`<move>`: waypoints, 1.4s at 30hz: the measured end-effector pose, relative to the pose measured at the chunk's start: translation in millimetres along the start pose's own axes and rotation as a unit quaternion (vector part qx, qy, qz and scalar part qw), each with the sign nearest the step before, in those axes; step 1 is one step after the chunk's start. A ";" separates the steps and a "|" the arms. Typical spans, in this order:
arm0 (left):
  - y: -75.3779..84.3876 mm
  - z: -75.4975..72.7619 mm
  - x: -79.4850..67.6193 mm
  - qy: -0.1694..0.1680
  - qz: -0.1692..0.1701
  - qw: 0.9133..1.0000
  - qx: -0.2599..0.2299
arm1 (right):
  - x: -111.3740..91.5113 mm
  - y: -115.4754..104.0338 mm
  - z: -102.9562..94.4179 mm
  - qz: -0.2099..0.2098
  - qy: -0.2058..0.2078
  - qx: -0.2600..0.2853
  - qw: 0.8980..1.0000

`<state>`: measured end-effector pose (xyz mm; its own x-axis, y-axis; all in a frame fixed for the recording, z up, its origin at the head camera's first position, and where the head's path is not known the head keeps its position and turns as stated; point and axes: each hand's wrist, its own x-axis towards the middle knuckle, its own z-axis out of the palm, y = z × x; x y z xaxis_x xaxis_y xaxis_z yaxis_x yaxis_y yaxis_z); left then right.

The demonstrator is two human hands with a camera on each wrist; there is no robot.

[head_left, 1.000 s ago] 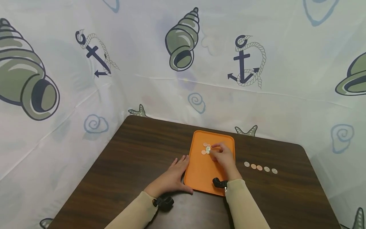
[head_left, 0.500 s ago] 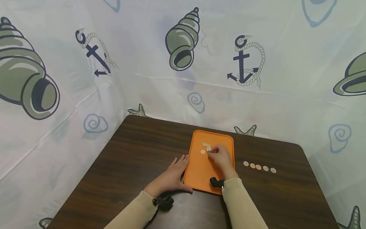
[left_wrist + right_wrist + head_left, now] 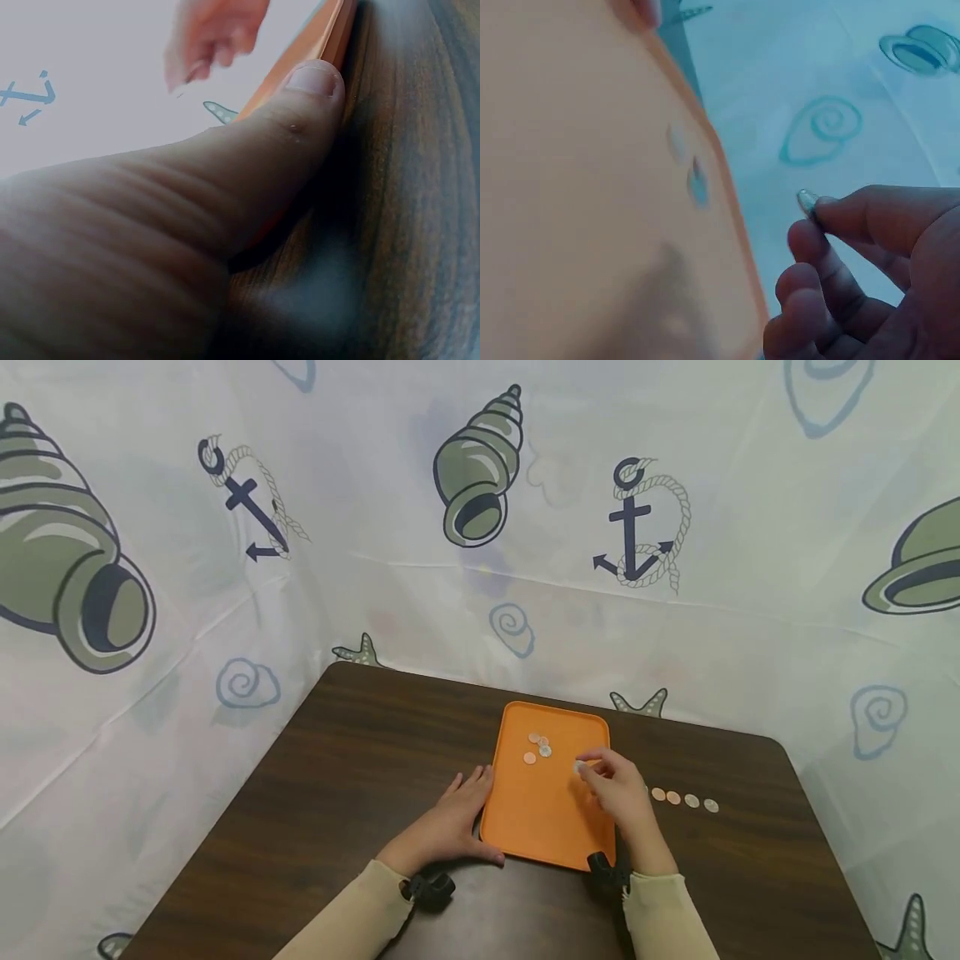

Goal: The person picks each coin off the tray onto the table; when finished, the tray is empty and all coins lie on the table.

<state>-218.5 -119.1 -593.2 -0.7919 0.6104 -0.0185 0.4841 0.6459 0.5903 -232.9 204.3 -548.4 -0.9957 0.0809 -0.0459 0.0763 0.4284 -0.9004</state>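
Coin [image 3: 578, 767]: silvery disc raised above the orange tray [image 3: 543, 818], at about two o'clock from the tray's middle, with twelve o'clock farthest from the person.
Right hand [image 3: 621, 793]: thumb and fingertip pinch that coin.
Left hand [image 3: 450, 820]: between eight and nine o'clock, fingers extended and gripping nothing, resting against the tray's left edge.
Coins on the tray [image 3: 545, 751]: small cluster at eleven o'clock, lying flat, some touching or overlapping.
Coin row [image 3: 673, 797]: on the dark table [image 3: 375, 727] at three o'clock, silvery and coppery, the nearest partly hidden by the right wrist.
Handling: probably light, stiff, hard to damage, but thin and slippery; best pinched by opposite rims, a fingernail lifting one edge.
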 end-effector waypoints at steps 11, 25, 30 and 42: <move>-5.2 1.4 -1.0 0.000 -0.012 1.000 0.019 | -40.1 72.4 -55.4 0.100 0.093 0.019 0.991; -4.2 3.5 1.8 0.009 -0.011 1.000 0.005 | -28.0 80.2 -51.2 0.041 0.170 -0.139 0.975; -3.0 4.8 3.6 0.008 -0.007 1.000 -0.006 | -29.1 80.6 -52.9 0.030 0.178 -0.166 0.969; -1.3 5.4 5.8 -0.001 -0.013 1.000 0.000 | -29.3 84.9 -57.4 0.120 0.190 0.012 0.974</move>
<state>-221.7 -113.9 -598.4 -0.8035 0.5943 -0.0345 0.4634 0.6608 0.5904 -194.2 290.0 -598.6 -0.8577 0.5050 -0.0962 0.2978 0.3357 -0.8937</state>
